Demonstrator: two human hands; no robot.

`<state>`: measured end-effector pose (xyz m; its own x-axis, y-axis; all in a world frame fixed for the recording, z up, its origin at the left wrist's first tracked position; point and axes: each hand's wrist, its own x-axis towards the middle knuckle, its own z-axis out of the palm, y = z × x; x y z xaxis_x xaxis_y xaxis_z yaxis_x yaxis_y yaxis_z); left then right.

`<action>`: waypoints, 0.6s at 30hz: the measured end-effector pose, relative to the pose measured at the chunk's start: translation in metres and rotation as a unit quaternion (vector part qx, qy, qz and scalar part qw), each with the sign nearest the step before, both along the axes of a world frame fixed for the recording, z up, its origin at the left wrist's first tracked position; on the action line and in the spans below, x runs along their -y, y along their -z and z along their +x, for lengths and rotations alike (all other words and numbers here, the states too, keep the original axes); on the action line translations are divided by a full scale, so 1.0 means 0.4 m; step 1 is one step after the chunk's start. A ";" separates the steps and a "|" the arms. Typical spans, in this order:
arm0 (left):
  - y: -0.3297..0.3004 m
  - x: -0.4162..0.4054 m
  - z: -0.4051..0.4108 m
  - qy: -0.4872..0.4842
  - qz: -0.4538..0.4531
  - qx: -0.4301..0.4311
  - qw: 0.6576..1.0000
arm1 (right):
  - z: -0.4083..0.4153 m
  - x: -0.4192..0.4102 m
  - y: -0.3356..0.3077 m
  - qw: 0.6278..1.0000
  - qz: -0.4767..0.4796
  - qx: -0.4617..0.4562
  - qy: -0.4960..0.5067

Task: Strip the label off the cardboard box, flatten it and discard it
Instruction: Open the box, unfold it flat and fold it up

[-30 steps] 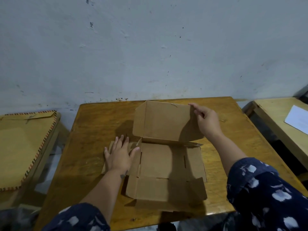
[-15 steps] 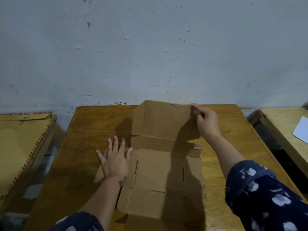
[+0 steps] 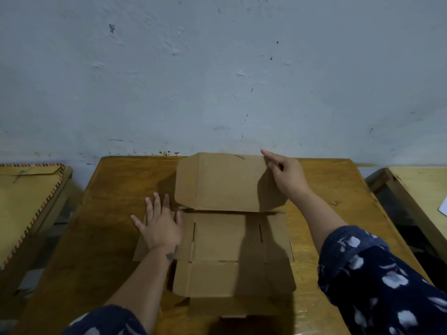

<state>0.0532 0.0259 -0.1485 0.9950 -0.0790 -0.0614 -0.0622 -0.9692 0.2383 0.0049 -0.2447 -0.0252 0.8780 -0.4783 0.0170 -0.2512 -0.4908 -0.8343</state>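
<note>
The brown cardboard box (image 3: 217,238) lies unfolded on the wooden table (image 3: 108,213), its base and side flaps spread nearly flat. Its lid panel stands tilted up at the far end, towards the wall. My left hand (image 3: 159,226) presses flat, fingers spread, on the box's left side flap. My right hand (image 3: 285,175) touches the lid's upper right corner with the index finger stretched out along the top edge and the other fingers curled. No label shows on the cardboard facing me.
A grey plaster wall (image 3: 217,81) stands right behind the table. To the left is a lower surface with a brown envelope (image 3: 26,201) with a striped border. At the right stands another wooden table (image 3: 420,189) with a white sheet at its edge.
The box has opened out flatter and its lid has leaned further back. My right hand has loosened from gripping the lid's corner to touching it with one finger. The view has tilted upwards.
</note>
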 end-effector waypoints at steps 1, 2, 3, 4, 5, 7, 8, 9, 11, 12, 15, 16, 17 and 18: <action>-0.006 -0.008 -0.001 0.011 -0.014 -0.005 1.000 | -0.008 0.000 0.005 1.000 -0.006 0.003 0.004; -0.010 -0.017 -0.003 0.025 -0.028 -0.012 0.999 | -0.016 0.000 0.008 1.000 -0.012 0.006 0.008; -0.015 -0.028 -0.008 0.044 -0.038 -0.018 0.998 | -0.024 -0.001 0.009 1.000 -0.019 0.009 0.013; -0.018 -0.043 -0.015 0.065 -0.042 -0.022 0.997 | -0.031 -0.004 0.010 0.999 -0.026 0.012 0.017; -0.022 -0.059 -0.024 0.089 -0.040 -0.021 0.995 | -0.038 -0.008 0.010 0.999 -0.032 0.017 0.021; -0.023 -0.098 -0.053 0.145 -0.022 -0.007 0.989 | -0.052 -0.018 0.005 0.998 -0.041 0.026 0.028; -0.022 -0.120 -0.072 0.173 -0.013 0.002 0.985 | -0.061 -0.026 0.002 0.998 -0.043 0.032 0.032; -0.022 -0.142 -0.090 0.197 -0.005 0.008 0.980 | -0.071 -0.034 -0.001 0.998 -0.046 0.039 0.036; -0.014 -0.184 -0.122 0.226 0.014 0.007 0.974 | -0.096 -0.051 -0.002 0.996 -0.057 0.046 0.045; -0.008 -0.198 -0.133 0.233 0.024 0.007 0.972 | -0.109 -0.059 -0.001 0.996 -0.058 0.045 0.051; 0.001 -0.211 -0.151 0.233 0.039 0.004 0.972 | -0.147 -0.075 0.014 0.995 -0.064 0.039 0.065; 0.000 -0.208 -0.153 0.229 0.048 -0.002 0.972 | -0.159 -0.079 0.023 0.994 -0.067 0.041 0.070; -0.001 -0.205 -0.154 0.224 0.056 -0.009 0.973 | -0.171 -0.083 0.031 0.993 -0.069 0.048 0.077; -0.003 -0.201 -0.154 0.219 0.063 -0.015 0.974 | -0.181 -0.088 0.039 0.992 -0.068 0.055 0.087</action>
